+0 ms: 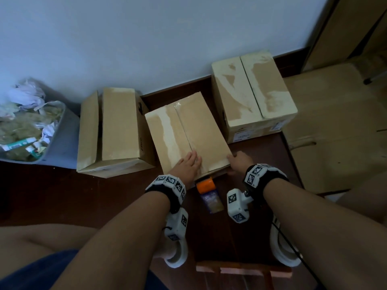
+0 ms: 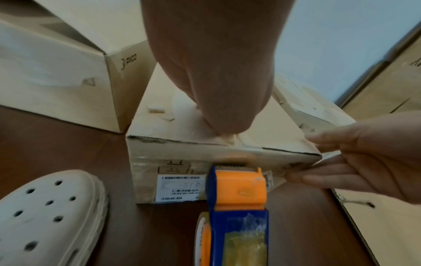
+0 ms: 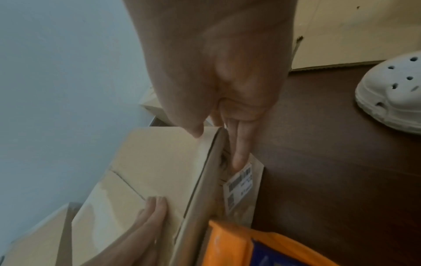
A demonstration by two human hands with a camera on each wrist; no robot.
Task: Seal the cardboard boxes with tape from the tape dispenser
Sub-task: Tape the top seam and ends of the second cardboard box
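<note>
Cardboard, middle box [image 1: 188,130], flaps closed, glossy tape along the seam; left hand [image 1: 187,165] flat on top near the seam, fingers straight and together, pressing; right hand [image 1: 238,162] at near right corner, thumb on top, fingers straight down the side. Likely smoothing tape. Tape dispenser [image 1: 208,194] lying free on dark wood floor [image 1: 62,195], touching the box's front. Next: pick it up, move to the left box [image 1: 113,130], flaps ajar. Pale wall [image 1: 125,38] behind; full bin [image 1: 60,143] at left.
</note>
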